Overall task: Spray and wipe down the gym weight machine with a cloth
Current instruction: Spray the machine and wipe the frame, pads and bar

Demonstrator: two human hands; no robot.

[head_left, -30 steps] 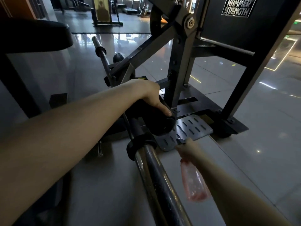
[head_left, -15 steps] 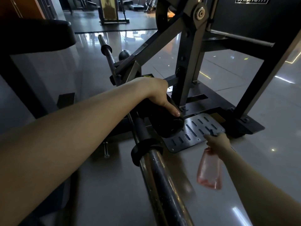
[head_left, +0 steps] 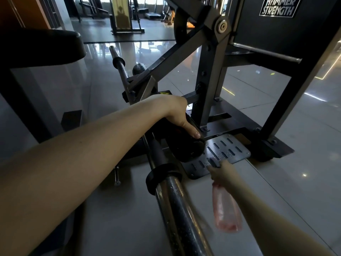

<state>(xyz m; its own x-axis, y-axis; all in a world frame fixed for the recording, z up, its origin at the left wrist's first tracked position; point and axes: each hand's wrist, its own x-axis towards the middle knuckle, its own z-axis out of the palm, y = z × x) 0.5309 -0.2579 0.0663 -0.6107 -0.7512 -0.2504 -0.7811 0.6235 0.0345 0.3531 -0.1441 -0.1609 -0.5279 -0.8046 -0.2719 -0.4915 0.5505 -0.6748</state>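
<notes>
right grip (head_left: 220, 172) on spray bottle (head_left: 226, 209), nozzle toward footplate (head_left: 238, 148)

blurred spray bottle (head_left: 226, 209); left hand (head_left: 177, 111) perhaps partly behind roller pad (head_left: 186, 146)

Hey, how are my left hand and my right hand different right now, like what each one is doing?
The left hand lies over the black roller pad with its thumb along the side; the right hand grips a pink spray bottle. The left hand sits higher, on the machine; the right hand is low, at the edge of the slotted foot plate. Both are bare and reach toward the machine.
</notes>
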